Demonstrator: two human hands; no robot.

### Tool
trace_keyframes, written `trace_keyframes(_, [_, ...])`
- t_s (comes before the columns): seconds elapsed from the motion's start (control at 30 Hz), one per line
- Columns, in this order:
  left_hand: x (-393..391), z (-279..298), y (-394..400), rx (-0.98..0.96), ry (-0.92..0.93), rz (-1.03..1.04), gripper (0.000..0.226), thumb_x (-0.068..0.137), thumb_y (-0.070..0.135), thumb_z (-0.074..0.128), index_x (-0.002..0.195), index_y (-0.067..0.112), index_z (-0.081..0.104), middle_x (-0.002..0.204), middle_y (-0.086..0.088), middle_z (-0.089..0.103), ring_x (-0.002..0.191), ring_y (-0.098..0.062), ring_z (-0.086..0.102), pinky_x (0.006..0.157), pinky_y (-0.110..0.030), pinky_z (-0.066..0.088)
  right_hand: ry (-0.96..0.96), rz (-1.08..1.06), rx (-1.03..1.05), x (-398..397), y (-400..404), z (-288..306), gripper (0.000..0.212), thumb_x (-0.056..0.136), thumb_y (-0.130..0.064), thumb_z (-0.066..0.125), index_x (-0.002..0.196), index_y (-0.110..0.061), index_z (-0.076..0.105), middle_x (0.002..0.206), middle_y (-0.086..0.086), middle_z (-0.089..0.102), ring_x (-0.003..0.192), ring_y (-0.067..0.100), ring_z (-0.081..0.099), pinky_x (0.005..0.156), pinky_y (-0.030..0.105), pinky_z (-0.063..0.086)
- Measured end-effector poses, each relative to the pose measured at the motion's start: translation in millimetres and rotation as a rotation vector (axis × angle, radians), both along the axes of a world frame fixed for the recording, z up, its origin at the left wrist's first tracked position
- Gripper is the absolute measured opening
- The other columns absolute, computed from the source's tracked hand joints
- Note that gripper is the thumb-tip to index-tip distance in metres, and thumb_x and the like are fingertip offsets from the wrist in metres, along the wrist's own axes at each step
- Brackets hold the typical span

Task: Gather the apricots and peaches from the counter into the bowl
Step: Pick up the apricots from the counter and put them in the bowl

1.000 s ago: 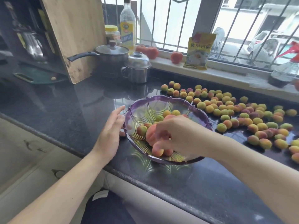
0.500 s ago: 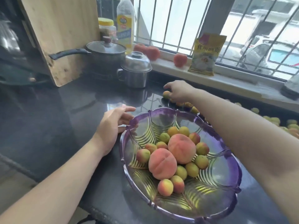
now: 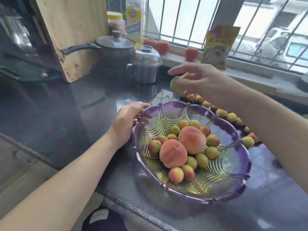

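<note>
A purple glass bowl (image 3: 236, 165) stands on the dark counter and holds two peaches (image 3: 173, 153) and several small apricots (image 3: 175, 174). My left hand (image 3: 128, 120) holds the bowl's left rim, fingers curled over its edge. My right hand (image 3: 198, 79) hovers above the counter behind the bowl and grips yellow-green apricots (image 3: 175, 83); motion blur hides how many. More loose apricots (image 3: 220, 112) lie on the counter behind and right of the bowl, partly hidden by my right forearm. Three peaches (image 3: 191, 53) sit on the window sill.
A lidded saucepan (image 3: 115, 47) and a steel lidded mug (image 3: 146, 65) stand at the back of the counter. A wooden board (image 3: 73, 30) leans at the left. Bottles (image 3: 135, 20) and a yellow packet (image 3: 218, 47) are by the barred window. The counter edge (image 3: 126, 202) runs below the bowl.
My right hand left the bowl, reached to the apricots behind it, and has now lifted off the counter with fruit. My left hand curled onto the bowl's rim.
</note>
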State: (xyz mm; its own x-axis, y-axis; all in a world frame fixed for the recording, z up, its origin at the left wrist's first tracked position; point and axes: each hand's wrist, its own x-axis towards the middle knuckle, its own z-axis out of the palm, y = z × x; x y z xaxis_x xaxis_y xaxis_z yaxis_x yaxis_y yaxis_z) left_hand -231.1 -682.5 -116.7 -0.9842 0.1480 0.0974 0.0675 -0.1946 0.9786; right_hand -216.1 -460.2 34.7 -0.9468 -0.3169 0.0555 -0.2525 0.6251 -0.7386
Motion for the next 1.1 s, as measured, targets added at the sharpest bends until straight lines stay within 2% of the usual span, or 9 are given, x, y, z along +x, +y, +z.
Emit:
trace_keyframes(0.07, [2.0,0.6,2.0,0.02,0.004,-0.023,0.032,0.086,0.045,0.062,0.088,0.024,0.087,0.084,-0.01,0.077,0.08,-0.026,0.068,0.086,-0.045,0.05,-0.065,0.129,0.007,42.9,-0.2,0.0,0.024,0.099,-0.023,0.064,0.119,-0.033,0.072,0.106,0.003,0.074,0.098,0.022,0.07,0.089,0.037,0.056])
trace_keyframes(0.2, [6.7,2.6,4.9,0.048,0.023,-0.039,0.035,0.095,0.032,0.055,0.089,0.02,0.087,0.087,-0.009,0.078,0.087,-0.03,0.068,0.092,-0.05,0.049,-0.366,0.209,-0.185,89.6,-8.3,-19.0,0.023,0.093,-0.016,0.07,0.114,-0.025,0.074,0.102,0.001,0.076,0.09,0.014,0.072,0.084,0.026,0.059])
trace_keyframes(0.33, [10.3,6.2,3.3,-0.004,0.023,-0.049,0.032,0.085,0.044,0.063,0.086,0.022,0.087,0.087,-0.013,0.077,0.086,-0.032,0.068,0.092,-0.051,0.05,-0.05,0.225,0.189,89.3,-21.7,-44.7,0.032,0.083,-0.026,0.081,0.112,-0.032,0.07,0.106,-0.01,0.067,0.091,0.009,0.068,0.087,0.032,0.056])
trace_keyframes(0.5, [7.9,6.2,2.1,-0.047,0.02,-0.023,0.032,0.087,0.026,0.052,0.094,0.011,0.079,0.083,-0.014,0.075,0.079,-0.026,0.068,0.092,-0.048,0.047,0.261,0.353,0.623,91.3,-38.2,-61.4,0.036,0.09,-0.053,0.066,0.124,-0.042,0.062,0.112,-0.021,0.054,0.105,0.005,0.038,0.092,0.029,0.037])
trace_keyframes(0.6, [5.5,4.0,2.0,-0.073,0.038,-0.029,0.034,0.087,0.026,0.052,0.1,0.007,0.077,0.086,-0.016,0.074,0.087,-0.029,0.067,0.094,-0.049,0.049,0.288,0.358,0.686,84.1,-40.1,-64.9,0.038,0.091,-0.058,0.061,0.127,-0.044,0.061,0.111,-0.021,0.041,0.102,0.007,0.028,0.089,0.031,0.031])
trace_keyframes(0.77, [4.7,-0.4,1.5,-0.069,0.042,-0.053,0.034,0.088,0.027,0.051,0.101,0.008,0.076,0.086,-0.013,0.074,0.086,-0.026,0.067,0.094,-0.047,0.048,0.313,0.371,0.76,79.8,-41.9,-66.2,0.041,0.093,-0.059,0.057,0.128,-0.038,0.059,0.118,-0.016,0.05,0.109,0.011,0.034,0.097,0.035,0.036])
trace_keyframes(0.93, [3.0,-2.4,0.7,-0.058,0.049,-0.095,0.039,0.086,0.024,0.051,0.109,0.001,0.073,0.095,-0.018,0.073,0.092,-0.029,0.068,0.096,-0.047,0.049,0.208,0.394,0.636,75.0,-32.4,-54.7,0.046,0.089,-0.062,0.061,0.128,-0.039,0.059,0.115,-0.02,0.049,0.108,0.005,0.037,0.092,0.023,0.034])
trace_keyframes(1.03, [1.8,-3.7,2.7,-0.038,0.053,-0.086,0.036,0.084,0.022,0.051,0.105,0.002,0.074,0.1,-0.019,0.073,0.09,-0.025,0.069,0.091,-0.045,0.05,0.255,0.208,0.451,33.3,-12.2,-43.1,0.031,0.094,-0.043,0.061,0.121,-0.031,0.068,0.106,-0.018,0.056,0.098,0.0,0.05,0.086,0.018,0.039])
trace_keyframes(1.1, [-0.2,-5.3,2.4,-0.03,0.04,-0.077,0.035,0.082,0.022,0.053,0.102,0.004,0.074,0.096,-0.014,0.075,0.083,-0.021,0.069,0.084,-0.042,0.051,0.359,0.047,0.513,-16.0,8.0,-43.1,0.02,0.097,-0.026,0.061,0.113,-0.023,0.073,0.103,-0.009,0.063,0.093,0.008,0.057,0.089,0.027,0.047])
